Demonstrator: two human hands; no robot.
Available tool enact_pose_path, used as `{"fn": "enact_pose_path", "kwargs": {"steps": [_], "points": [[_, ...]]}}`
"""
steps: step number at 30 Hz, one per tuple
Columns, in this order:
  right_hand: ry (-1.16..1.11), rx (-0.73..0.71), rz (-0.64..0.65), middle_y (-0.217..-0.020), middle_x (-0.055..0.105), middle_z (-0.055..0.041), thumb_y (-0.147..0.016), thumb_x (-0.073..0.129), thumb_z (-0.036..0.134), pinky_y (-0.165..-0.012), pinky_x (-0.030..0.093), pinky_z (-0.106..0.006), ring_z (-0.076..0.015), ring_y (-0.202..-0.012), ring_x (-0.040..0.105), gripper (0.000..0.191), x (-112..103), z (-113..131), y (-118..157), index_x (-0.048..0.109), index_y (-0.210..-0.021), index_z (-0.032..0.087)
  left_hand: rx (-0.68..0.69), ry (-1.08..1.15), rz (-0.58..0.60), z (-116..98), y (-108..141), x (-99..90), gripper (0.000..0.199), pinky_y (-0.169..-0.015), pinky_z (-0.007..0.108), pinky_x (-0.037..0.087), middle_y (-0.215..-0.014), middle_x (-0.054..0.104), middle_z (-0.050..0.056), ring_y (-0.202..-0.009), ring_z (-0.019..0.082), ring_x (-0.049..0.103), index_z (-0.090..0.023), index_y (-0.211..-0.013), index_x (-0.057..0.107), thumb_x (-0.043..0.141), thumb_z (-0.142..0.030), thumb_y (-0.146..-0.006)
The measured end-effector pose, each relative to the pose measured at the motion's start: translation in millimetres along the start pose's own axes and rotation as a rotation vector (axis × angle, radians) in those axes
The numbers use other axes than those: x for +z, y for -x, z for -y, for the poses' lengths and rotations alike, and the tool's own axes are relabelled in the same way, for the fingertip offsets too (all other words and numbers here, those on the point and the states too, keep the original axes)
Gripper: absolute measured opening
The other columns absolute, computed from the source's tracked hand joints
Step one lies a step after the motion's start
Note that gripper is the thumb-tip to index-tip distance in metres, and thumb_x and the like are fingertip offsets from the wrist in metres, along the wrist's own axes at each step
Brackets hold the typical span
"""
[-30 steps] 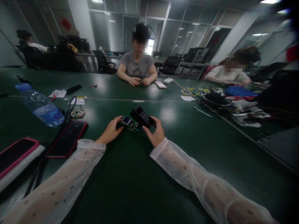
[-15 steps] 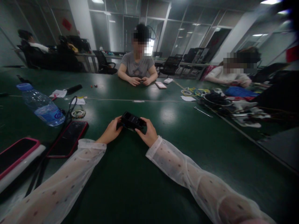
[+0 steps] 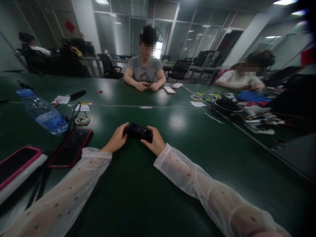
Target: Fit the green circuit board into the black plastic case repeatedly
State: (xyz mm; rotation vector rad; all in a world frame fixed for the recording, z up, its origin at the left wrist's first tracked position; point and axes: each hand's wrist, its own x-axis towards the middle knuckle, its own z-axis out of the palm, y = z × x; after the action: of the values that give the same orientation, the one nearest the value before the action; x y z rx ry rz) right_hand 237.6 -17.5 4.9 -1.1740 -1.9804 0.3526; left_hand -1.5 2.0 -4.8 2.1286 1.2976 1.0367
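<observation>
Both my hands hold a small black box-shaped device between them over the green table. My left hand is closed on its left end, with the thumb near the close edge. Around the right end my right hand is closed too, thumb at the front and fingers behind. Small pale marks show on the device's dark upper face, but its exact kind is too dark to make out. My fingertips behind it are partly hidden.
At left are a water bottle, a red-edged phone, a pink-edged phone and a bracelet-like ring. A wrench and tangled cables lie right. A person sits opposite, another at right.
The device has tilted in my hands, so its upper face shows at a different angle. My hands keep their hold at both ends and have barely shifted.
</observation>
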Motion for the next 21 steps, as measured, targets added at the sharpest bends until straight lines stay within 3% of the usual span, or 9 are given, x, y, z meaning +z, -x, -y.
{"fn": "enact_pose_path", "kwargs": {"steps": [12,21], "points": [[0.003,0.045,0.068,-0.117,0.056,-0.0126,-0.075,0.071,0.026,-0.097,0.046,-0.047,-0.0261,-0.111,0.055,0.057,-2,2,-1,0.044,-0.124,0.017,0.108,-0.007,0.023,-12,0,-3.9,0.068,-0.111,0.05,0.028,-0.145,0.039,0.006,-0.132,0.025,0.039,-0.029,-0.143,0.029,0.048,-0.007,-0.081],[0.003,0.082,0.095,-0.116,0.057,-0.0121,-0.075,0.07,0.023,-0.095,0.047,-0.045,-0.0252,-0.108,0.057,0.054,-3,6,-2,0.043,-0.121,0.017,0.041,-0.019,0.035,-7,-1,-2.6,0.067,-0.106,0.053,0.033,-0.137,0.047,0.011,-0.126,0.027,0.046,-0.024,-0.142,0.028,0.055,-0.015,-0.082]]}}
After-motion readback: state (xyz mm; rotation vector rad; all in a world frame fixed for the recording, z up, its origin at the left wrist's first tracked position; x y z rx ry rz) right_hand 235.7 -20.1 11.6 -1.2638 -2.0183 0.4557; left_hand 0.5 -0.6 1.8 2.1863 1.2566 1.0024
